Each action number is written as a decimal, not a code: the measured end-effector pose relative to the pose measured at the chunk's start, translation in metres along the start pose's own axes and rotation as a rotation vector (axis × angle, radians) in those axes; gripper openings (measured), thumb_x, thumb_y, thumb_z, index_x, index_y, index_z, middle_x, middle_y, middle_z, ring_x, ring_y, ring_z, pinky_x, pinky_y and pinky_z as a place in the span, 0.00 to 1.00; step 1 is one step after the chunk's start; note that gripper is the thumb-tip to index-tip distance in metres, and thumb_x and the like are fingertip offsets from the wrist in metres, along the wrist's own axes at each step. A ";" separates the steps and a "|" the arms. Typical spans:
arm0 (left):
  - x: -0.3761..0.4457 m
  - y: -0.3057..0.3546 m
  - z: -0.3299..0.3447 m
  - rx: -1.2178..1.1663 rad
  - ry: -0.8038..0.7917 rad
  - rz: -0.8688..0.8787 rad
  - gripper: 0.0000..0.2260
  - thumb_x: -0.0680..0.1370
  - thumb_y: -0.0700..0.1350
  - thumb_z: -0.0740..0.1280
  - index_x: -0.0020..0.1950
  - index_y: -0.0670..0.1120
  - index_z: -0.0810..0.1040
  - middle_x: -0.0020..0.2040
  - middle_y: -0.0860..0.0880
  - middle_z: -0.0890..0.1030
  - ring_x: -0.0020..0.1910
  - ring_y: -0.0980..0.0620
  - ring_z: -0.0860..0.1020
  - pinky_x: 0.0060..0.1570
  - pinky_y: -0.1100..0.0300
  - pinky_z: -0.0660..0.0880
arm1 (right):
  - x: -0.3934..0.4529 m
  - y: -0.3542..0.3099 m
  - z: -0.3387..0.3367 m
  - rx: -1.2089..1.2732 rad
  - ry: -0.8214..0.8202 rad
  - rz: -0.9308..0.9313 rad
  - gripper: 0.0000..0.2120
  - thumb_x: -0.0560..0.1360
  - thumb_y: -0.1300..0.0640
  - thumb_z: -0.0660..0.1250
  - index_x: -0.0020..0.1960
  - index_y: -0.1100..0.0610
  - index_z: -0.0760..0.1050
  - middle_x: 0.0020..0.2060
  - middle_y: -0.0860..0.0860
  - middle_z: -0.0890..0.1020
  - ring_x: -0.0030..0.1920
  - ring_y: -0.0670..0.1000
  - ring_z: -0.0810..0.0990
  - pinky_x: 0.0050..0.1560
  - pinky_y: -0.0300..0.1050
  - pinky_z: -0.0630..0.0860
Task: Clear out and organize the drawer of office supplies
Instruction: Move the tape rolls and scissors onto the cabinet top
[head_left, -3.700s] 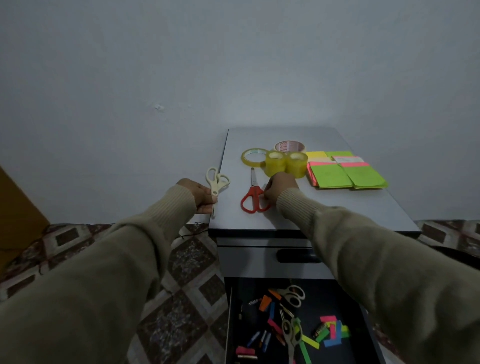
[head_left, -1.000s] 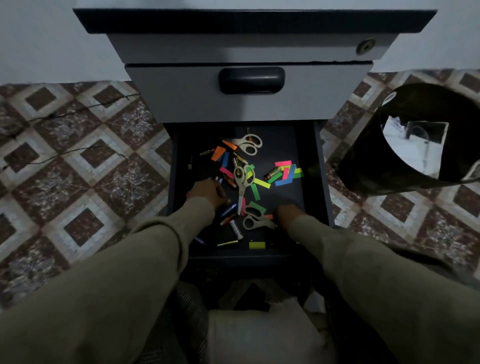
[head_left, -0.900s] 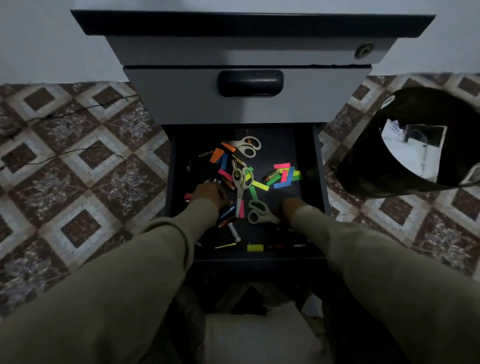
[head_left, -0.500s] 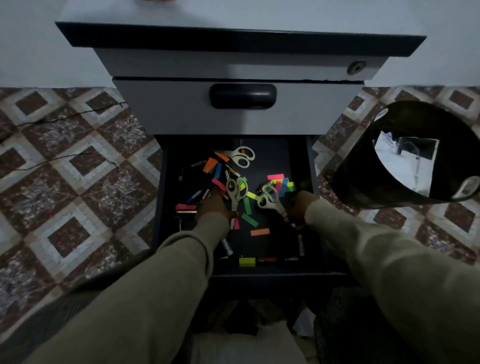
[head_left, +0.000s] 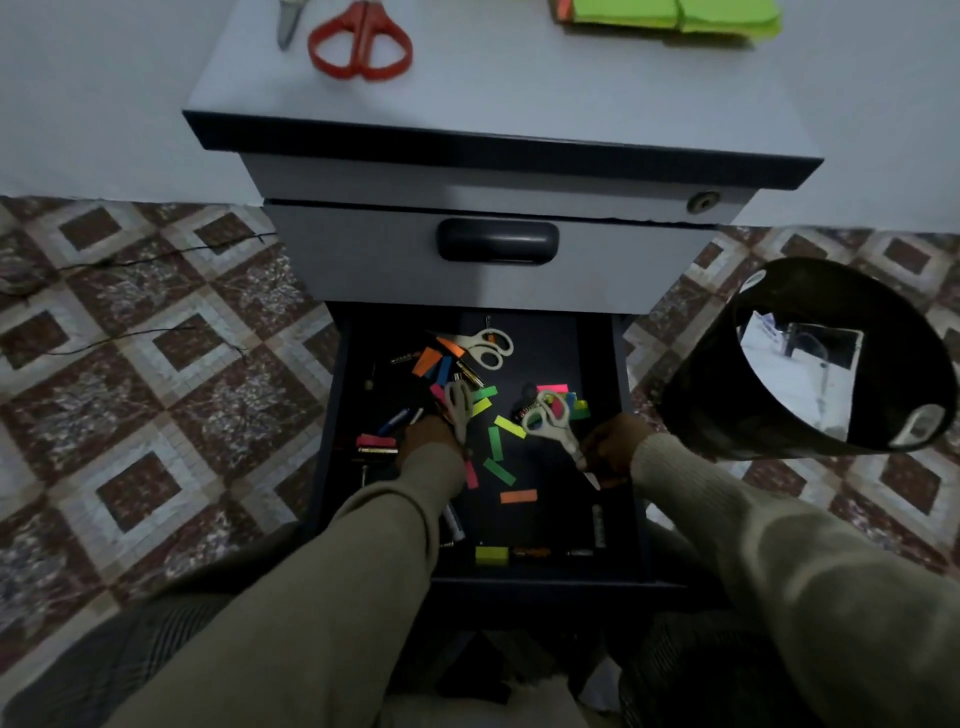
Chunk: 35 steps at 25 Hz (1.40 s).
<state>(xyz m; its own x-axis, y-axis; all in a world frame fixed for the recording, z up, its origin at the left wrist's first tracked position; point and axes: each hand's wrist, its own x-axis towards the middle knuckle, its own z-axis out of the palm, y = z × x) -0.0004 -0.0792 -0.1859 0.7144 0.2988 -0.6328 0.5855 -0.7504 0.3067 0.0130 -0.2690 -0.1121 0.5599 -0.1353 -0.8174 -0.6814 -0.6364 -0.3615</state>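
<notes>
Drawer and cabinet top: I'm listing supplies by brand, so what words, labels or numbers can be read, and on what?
No text can be read.
Batteries in the open drawer: print too small and dark.
Marker: label blurred.
Red scissors and white scissors: no marking shows.

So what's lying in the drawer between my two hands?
In the head view, between the left hand and right hand lie loose green paper strips, with an orange strip just nearer you.

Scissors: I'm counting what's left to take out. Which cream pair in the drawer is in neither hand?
The cream scissors at the drawer's back, lying untouched among coloured strips; each of the other two pairs is in a hand.
</notes>
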 end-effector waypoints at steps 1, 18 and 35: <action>-0.002 -0.002 -0.006 -0.103 -0.023 0.013 0.19 0.76 0.47 0.67 0.65 0.42 0.74 0.62 0.42 0.77 0.60 0.43 0.76 0.44 0.58 0.76 | -0.003 0.000 -0.002 -0.020 0.015 -0.005 0.12 0.76 0.67 0.64 0.59 0.66 0.75 0.33 0.53 0.74 0.31 0.48 0.73 0.19 0.35 0.73; -0.120 -0.028 -0.208 -0.745 -0.199 0.215 0.06 0.74 0.35 0.68 0.39 0.40 0.74 0.29 0.46 0.74 0.29 0.53 0.73 0.24 0.66 0.76 | -0.158 -0.095 -0.008 -0.081 0.057 -0.438 0.15 0.76 0.71 0.60 0.62 0.68 0.73 0.52 0.61 0.79 0.43 0.54 0.79 0.45 0.40 0.79; -0.132 -0.002 -0.346 -0.930 -0.007 0.235 0.05 0.73 0.35 0.69 0.47 0.35 0.78 0.34 0.44 0.79 0.29 0.53 0.78 0.25 0.63 0.78 | -0.191 -0.241 -0.037 0.078 0.144 -0.591 0.16 0.74 0.68 0.62 0.61 0.67 0.74 0.35 0.52 0.75 0.34 0.47 0.75 0.44 0.42 0.76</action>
<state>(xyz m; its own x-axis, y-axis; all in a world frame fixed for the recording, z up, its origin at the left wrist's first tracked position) 0.0367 0.0873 0.1429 0.8519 0.1944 -0.4862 0.4991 -0.0210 0.8663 0.0883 -0.1179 0.1480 0.9078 0.1190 -0.4021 -0.2659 -0.5780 -0.7715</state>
